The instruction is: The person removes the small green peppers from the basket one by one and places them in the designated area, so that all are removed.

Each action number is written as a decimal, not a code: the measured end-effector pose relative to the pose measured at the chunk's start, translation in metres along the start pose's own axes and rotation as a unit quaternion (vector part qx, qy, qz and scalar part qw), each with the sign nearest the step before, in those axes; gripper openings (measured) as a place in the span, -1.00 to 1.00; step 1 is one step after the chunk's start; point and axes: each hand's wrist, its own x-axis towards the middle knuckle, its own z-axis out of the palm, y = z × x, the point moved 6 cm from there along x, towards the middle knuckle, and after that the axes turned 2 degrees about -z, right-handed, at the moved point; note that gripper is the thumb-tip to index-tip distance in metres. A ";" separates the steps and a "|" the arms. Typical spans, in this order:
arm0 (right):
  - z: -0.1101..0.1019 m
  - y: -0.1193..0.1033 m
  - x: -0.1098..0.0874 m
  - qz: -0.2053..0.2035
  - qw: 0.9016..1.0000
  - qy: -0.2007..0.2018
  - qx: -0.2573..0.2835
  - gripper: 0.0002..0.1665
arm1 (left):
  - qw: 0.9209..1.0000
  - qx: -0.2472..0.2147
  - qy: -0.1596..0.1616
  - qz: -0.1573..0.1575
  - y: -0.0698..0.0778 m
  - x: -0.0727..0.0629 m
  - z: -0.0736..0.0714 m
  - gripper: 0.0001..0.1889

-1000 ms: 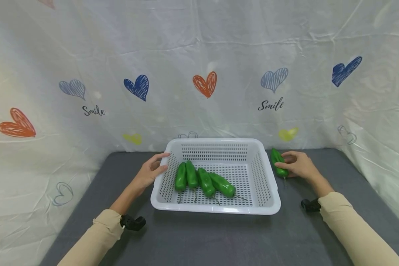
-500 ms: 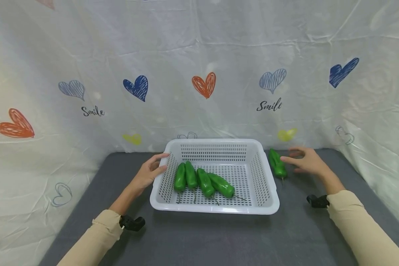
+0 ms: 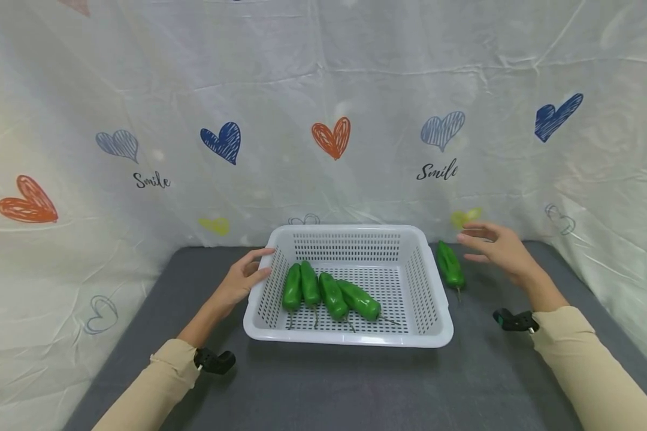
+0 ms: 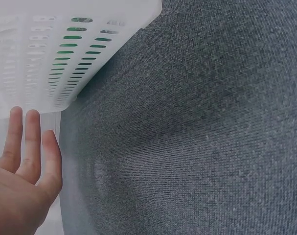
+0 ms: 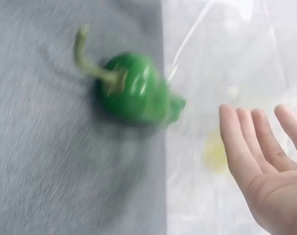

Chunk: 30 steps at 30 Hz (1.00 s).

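Observation:
A white slotted plastic basket [image 3: 350, 340] stands on the dark grey table. My left hand [image 3: 237, 282] rests at its left rim, fingertips right against the edge; in the left wrist view three nearly straight fingers [image 4: 32, 147] show beside the slotted wall [image 4: 97, 12]. Just outside the basket's right side lies a green pepper [image 3: 450, 266], stem toward me. My right hand [image 3: 498, 248] is raised to the right of that pepper, fingers spread and holding nothing. In the right wrist view, a gap separates the pepper [image 5: 138, 90] from the fingers [image 5: 231, 137].
Several green peppers [image 3: 332, 296] lie side by side in the left and middle of the basket, stems toward me. A white curtain [image 3: 269, 84] printed with hearts hangs behind the table's far edge. Bare grey tabletop [image 3: 323, 389] stretches in front of the basket.
My right hand has let go of the pepper at the right and moved up and rightward off it. That pepper lies where it was. The left hand stays at the rim.

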 end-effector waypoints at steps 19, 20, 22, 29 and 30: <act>0.044 -0.071 0.027 -0.048 0.994 -0.029 0.091 -0.25 | 1.000 -0.004 0.000 0.001 -0.002 0.001 0.000 -0.46; 0.047 -0.074 0.029 -0.052 0.994 -0.035 0.088 -0.25 | 1.000 -0.003 -0.001 0.001 -0.002 0.001 0.000 -0.46; 0.055 -0.081 0.034 -0.061 0.993 -0.045 0.090 -0.26 | 1.000 -0.001 -0.001 0.000 -0.003 0.001 0.000 -0.46; 0.090 -0.102 0.046 -0.081 0.989 -0.081 0.094 -0.30 | 1.000 0.002 0.000 -0.002 -0.002 0.001 0.000 -0.46; 0.095 -0.103 0.047 -0.083 0.988 -0.086 0.094 -0.30 | 1.000 0.001 -0.001 -0.001 -0.002 0.001 0.000 -0.46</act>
